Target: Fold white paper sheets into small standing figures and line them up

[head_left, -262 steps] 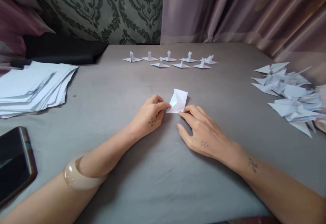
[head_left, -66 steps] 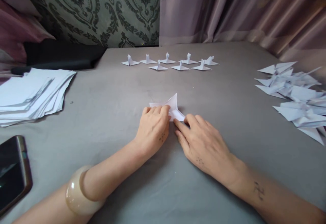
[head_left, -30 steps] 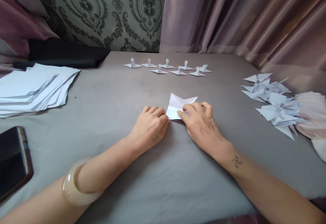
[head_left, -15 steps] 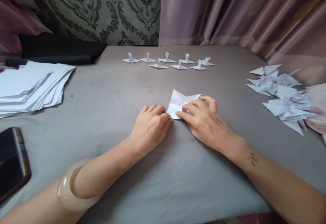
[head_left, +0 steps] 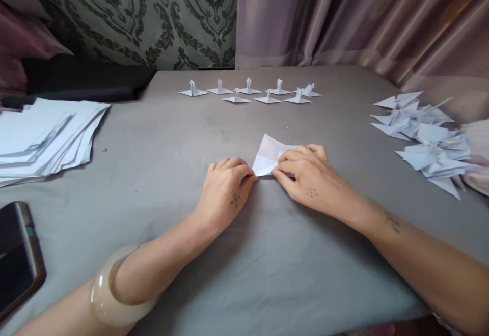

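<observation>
A small creased sheet of white paper (head_left: 269, 154) lies partly folded on the grey-covered table, between my hands. My left hand (head_left: 228, 186) pinches its near left corner between thumb and fingertips. Over the paper's right part is my right hand (head_left: 305, 172), its thumb and fingers closed on the near edge and hiding that side. Beyond them, several folded white paper figures (head_left: 237, 96) with upright points stand in two rows.
A heap of folded paper pieces (head_left: 431, 137) lies at the right. On the left are a stack of white sheets (head_left: 49, 137), a phone (head_left: 19, 259) and a black cloth (head_left: 84, 79). Curtains (head_left: 282, 15) hang behind the grey tablecloth (head_left: 171, 132).
My right hand has slid a little to the right along the paper's near edge, and its fingers have drawn closer together. My left hand keeps its pinch on the corner. The view has shifted slightly.
</observation>
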`<act>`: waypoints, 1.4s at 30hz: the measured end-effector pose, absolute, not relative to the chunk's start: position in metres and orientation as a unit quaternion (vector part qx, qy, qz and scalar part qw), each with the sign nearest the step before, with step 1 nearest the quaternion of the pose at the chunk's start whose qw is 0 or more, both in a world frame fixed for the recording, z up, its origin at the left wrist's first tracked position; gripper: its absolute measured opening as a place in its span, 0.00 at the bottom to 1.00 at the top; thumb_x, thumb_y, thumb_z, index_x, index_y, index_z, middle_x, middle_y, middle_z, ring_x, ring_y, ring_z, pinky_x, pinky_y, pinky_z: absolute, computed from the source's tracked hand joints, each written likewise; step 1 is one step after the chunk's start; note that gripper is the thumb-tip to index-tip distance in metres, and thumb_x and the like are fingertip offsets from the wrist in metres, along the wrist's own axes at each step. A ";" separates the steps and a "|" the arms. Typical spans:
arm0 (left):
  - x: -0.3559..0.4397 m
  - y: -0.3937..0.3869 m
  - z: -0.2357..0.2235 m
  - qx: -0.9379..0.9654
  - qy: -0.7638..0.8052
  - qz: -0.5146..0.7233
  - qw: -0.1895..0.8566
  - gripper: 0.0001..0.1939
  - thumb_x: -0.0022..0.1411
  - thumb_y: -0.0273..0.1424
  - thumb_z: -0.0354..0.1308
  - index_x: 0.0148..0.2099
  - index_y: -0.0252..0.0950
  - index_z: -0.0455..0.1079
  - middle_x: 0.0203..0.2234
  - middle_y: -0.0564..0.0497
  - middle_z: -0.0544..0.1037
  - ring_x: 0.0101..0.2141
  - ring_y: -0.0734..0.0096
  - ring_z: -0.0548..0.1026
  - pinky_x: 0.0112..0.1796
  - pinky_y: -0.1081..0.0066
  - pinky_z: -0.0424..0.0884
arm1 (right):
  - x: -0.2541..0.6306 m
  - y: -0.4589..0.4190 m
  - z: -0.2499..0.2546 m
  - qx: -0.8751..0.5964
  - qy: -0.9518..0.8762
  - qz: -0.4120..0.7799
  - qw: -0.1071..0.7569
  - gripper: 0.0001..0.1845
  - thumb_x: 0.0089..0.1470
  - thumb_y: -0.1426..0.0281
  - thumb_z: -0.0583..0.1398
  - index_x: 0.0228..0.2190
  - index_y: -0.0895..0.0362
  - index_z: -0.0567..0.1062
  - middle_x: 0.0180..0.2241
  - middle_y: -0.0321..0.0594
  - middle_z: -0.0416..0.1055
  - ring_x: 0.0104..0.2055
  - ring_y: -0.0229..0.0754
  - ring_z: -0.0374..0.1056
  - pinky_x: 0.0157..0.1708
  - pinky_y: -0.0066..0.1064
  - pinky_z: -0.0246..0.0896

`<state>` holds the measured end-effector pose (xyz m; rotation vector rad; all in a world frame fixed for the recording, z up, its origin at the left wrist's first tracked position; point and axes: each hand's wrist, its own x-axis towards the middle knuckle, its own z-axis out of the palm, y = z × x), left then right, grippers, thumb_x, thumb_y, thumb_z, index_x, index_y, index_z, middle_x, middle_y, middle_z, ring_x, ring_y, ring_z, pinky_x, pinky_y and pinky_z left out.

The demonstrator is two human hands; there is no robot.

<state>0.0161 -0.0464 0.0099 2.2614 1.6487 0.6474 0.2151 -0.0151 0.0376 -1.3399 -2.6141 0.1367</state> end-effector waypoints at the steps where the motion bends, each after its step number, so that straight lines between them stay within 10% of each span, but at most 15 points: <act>1: 0.017 -0.046 0.010 0.777 0.572 0.224 0.137 0.09 0.66 0.30 0.53 0.36 0.38 0.74 0.38 0.51 0.78 0.38 0.64 0.73 0.39 0.62 0.62 | 0.214 -0.014 0.039 -0.464 -0.878 0.053 0.100 0.14 0.61 0.69 0.54 0.30 0.54 0.79 0.32 0.38 0.76 0.39 0.42 0.66 0.50 0.41 0.44; 42: 0.022 -0.027 0.015 0.653 0.669 0.216 0.282 0.05 0.57 0.31 0.60 0.34 0.36 0.68 0.38 0.46 0.69 0.42 0.57 0.65 0.45 0.55 0.61 | 0.173 0.030 0.076 -0.460 -0.866 0.069 -0.185 0.10 0.51 0.73 0.56 0.25 0.55 0.77 0.24 0.40 0.73 0.29 0.42 0.66 0.36 0.35 0.52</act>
